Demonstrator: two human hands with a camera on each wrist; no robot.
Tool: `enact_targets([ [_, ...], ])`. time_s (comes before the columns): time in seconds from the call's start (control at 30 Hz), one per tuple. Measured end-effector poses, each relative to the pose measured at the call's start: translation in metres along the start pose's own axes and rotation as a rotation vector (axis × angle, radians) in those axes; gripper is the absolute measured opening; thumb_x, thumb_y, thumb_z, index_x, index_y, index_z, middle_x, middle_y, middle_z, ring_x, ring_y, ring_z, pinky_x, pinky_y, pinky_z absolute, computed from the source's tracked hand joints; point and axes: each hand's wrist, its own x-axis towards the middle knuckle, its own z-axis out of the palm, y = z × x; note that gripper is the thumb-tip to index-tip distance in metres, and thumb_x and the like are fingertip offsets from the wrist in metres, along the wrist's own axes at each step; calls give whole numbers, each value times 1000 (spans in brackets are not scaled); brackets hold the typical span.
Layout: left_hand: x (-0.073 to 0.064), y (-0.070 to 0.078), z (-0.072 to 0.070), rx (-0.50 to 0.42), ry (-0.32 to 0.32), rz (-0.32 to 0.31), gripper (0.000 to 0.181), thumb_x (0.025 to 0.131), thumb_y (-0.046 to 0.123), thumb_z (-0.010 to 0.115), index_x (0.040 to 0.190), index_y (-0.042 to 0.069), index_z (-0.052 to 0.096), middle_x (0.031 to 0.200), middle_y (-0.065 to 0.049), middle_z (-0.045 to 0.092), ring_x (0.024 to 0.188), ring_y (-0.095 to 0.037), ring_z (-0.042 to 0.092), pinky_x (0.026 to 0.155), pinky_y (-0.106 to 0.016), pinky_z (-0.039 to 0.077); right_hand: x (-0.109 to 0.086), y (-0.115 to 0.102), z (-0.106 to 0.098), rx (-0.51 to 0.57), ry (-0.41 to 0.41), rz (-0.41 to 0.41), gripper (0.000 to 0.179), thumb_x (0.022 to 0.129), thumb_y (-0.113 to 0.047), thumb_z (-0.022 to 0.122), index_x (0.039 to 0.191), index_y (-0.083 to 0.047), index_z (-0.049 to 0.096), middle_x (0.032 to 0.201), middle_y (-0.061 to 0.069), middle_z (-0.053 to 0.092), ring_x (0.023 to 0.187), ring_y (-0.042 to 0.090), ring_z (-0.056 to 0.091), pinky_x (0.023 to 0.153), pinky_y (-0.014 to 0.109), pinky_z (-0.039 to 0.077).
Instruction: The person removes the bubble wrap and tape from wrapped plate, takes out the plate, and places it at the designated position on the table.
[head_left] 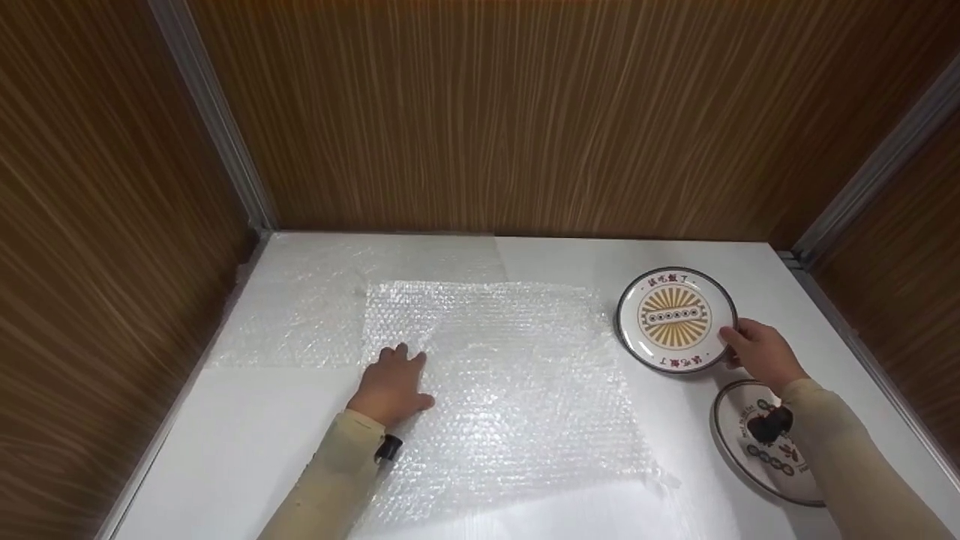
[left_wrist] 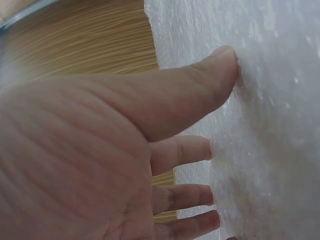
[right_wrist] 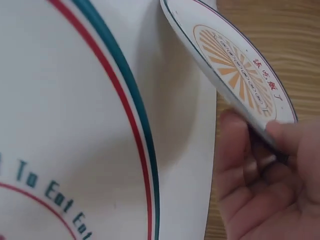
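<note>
My right hand [head_left: 765, 356] pinches the right rim of a round white plate [head_left: 675, 319] with a dark edge, an orange sunburst and red lettering. In the right wrist view that plate [right_wrist: 235, 70] is tilted, thumb on its face and fingers beneath. My left hand [head_left: 391, 386] rests with spread fingers on the left part of a clear bubble wrap sheet [head_left: 517, 375]. Seen from the left wrist, the fingertips [left_wrist: 202, 150] touch the bubble wrap [left_wrist: 270, 125]. A second plate [head_left: 757, 450], printed with lettering and small pictures, lies below the right hand, partly hidden by the forearm.
Another layer of clear wrap [head_left: 300, 300] lies at the back left of the white table [head_left: 247, 450]. Wood-grain panels [head_left: 480, 112] stand at the back and both sides, with metal posts [head_left: 217, 112] at the corners.
</note>
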Motion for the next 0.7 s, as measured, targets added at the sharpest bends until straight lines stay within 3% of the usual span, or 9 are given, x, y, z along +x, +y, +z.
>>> enact_targets([
  [0.23, -1, -3, -4, -5, 20, 0, 72, 87, 34, 81, 145, -1, 55, 140, -30, 50, 124, -47, 50, 94, -57, 52, 21, 0, -5, -57, -20, 76, 45, 111, -32, 40, 118, 9, 59, 92, 11, 67, 83, 19, 64, 73, 32, 50],
  [0.47, -3, -3, -7, -35, 26, -16, 64, 78, 27, 84, 132, -3, 64, 122, -23, 57, 106, -38, 53, 85, -53, 53, 38, 3, -9, -203, -73, 90, 48, 109, -32, 43, 116, 12, 60, 92, 15, 69, 83, 24, 65, 67, 32, 49],
  [0.57, 0, -3, -7, -36, 43, -5, 60, 77, 28, 85, 126, -1, 67, 115, -19, 57, 102, -35, 51, 82, -51, 53, 42, 6, -12, -230, -122, 148, 50, 106, -31, 44, 120, 16, 58, 89, 14, 69, 80, 23, 63, 66, 32, 48],
  [0.7, 1, -3, -4, -28, 64, 9, 61, 77, 33, 86, 126, 1, 68, 114, -17, 56, 103, -35, 51, 82, -51, 52, 44, 16, -15, -222, -200, 235, 43, 103, -27, 44, 110, 14, 56, 75, 8, 62, 69, 20, 56, 63, 33, 47],
])
